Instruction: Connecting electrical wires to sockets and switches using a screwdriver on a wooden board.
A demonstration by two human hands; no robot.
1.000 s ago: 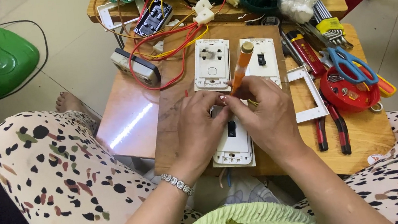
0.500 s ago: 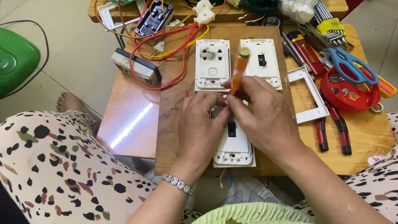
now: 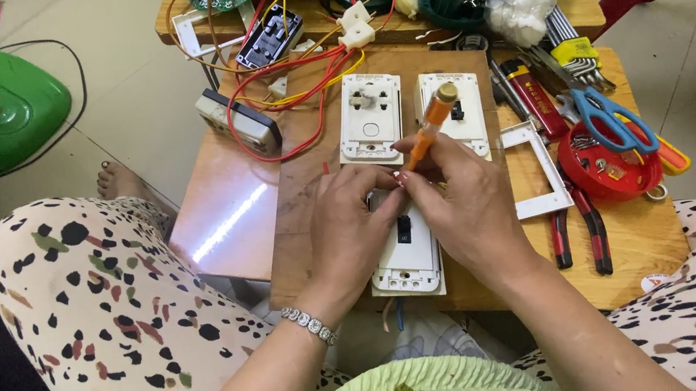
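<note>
While pressing down on a white plastic switch plate (image 3: 408, 254) at the tabletop's (image 3: 629, 254) near edge, left hand (image 3: 352, 230) with fingers curled onto its top end. Right hand (image 3: 465, 208) beside it, fingers clamped on an orange-handled tester screwdriver (image 3: 428, 128), tilted, tip at the plate. Farther back: two white socket plates (image 3: 369, 118). Along the right edge: blue-handled scissors (image 3: 613, 119) over a red round tray (image 3: 607, 177).
</note>
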